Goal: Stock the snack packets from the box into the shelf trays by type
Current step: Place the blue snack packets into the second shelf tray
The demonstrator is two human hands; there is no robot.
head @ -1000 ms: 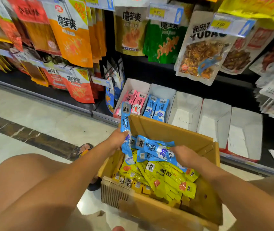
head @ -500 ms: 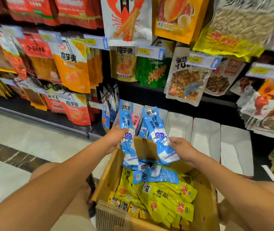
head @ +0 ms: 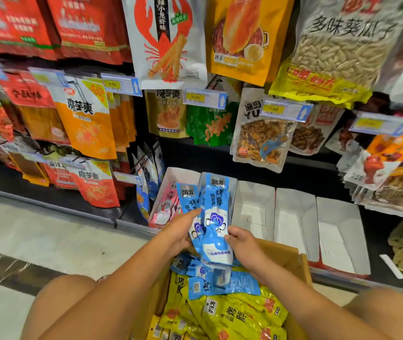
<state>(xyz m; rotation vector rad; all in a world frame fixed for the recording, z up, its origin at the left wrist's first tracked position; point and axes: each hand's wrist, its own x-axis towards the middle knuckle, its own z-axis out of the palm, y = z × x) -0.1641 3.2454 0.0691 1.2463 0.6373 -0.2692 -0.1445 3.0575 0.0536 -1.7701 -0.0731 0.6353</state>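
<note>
Blue packets (head: 216, 212) stand upright in a bunch, the left hand (head: 179, 233) grasping their left edge and the right hand (head: 242, 242) pinching their lower right. They hang above the cardboard box (head: 291, 257), in front of the white trays (head: 253, 192).

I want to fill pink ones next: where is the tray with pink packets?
Head view, centre-left, on the low shelf: the leftmost white tray, partly behind the held blue packets.
</note>
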